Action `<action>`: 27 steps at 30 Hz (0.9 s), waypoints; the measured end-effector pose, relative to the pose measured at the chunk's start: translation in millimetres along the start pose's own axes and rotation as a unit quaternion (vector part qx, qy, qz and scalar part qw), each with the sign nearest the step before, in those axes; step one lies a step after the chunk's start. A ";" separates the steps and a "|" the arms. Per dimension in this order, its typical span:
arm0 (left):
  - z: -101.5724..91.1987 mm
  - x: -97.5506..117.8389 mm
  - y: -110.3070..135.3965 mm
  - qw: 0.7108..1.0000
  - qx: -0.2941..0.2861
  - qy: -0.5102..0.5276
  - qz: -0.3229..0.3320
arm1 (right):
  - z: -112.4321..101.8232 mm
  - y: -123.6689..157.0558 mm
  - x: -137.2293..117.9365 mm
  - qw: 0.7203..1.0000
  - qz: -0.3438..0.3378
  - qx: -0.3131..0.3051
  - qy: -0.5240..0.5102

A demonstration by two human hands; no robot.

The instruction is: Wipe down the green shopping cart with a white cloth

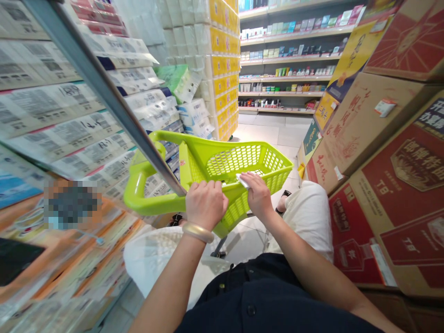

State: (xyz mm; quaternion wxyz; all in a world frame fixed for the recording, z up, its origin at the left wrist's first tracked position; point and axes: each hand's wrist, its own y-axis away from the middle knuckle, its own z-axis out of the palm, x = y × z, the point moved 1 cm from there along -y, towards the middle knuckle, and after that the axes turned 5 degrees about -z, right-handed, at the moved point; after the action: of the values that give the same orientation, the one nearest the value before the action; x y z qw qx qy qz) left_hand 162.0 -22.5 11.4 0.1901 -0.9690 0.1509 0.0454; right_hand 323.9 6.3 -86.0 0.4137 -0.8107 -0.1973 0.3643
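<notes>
My left hand (206,203) is closed in a fist at the lower end of a long grey metal pole (114,99), which slants up past the upper left of the view. This fist is over the near side of a lime-green shopping cart (159,203); its palm side is hidden. A pale bangle (197,231) circles my left wrist. Over the cart's near basket rim, my right hand (256,194) keeps its fingers together on a small flat white object (242,180), mostly covered. The cart's perforated basket (277,159) points right, its looped handle left.
Stacked printed packs (62,111) line the left side, with an orange box display (114,231) below. A tall stack of yellow-sided packs (222,64) stands ahead. Large cartons (398,185) crowd the right. Stocked shelves (287,55) are at the back, beyond the tiled floor (267,132).
</notes>
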 end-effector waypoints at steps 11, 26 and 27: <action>1.4 -2.0 0.6 1.000 -0.001 0.005 0.005 | -5.0 -0.3 15.0 1.000 0.026 -0.005 0.000; -0.2 -1.7 1.0 1.000 -0.004 0.008 0.002 | -4.1 -0.5 6.0 1.000 0.024 -0.008 0.003; -0.3 -1.3 0.8 1.000 -0.004 0.009 0.001 | -2.9 -1.0 -0.1 1.000 0.010 -0.016 -0.011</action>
State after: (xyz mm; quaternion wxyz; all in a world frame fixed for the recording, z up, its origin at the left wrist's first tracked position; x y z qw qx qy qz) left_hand 160.5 -23.0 11.6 0.1846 -0.9700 0.1537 0.0378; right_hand 326.0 5.3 -84.0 0.3946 -0.8153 -0.1992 0.3740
